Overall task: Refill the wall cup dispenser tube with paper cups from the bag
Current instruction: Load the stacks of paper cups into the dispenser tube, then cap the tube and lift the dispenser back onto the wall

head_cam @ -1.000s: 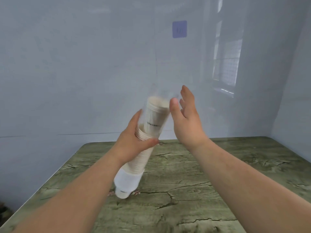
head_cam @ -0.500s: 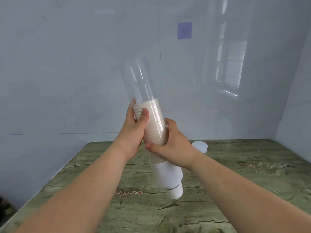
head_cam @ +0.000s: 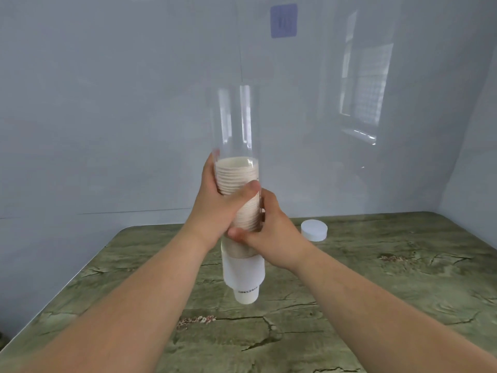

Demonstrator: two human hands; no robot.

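A clear dispenser tube stands nearly upright in the air above the table, held in both hands. Its lower half is filled with a stack of pale paper cups, and its upper half is empty. A white collar closes the bottom, with one white cup poking out below. My left hand wraps the tube at the middle of the stack. My right hand grips it just lower, from the right. No bag is in view.
A white round cap lies on the green marbled table to the right of my hands. A pale wall stands close behind, with a blue square patch high up. The table's left edge runs diagonally.
The tube swung from tilted to nearly upright. My right hand, open beside it a second ago, has closed on it. The white cap came into view.
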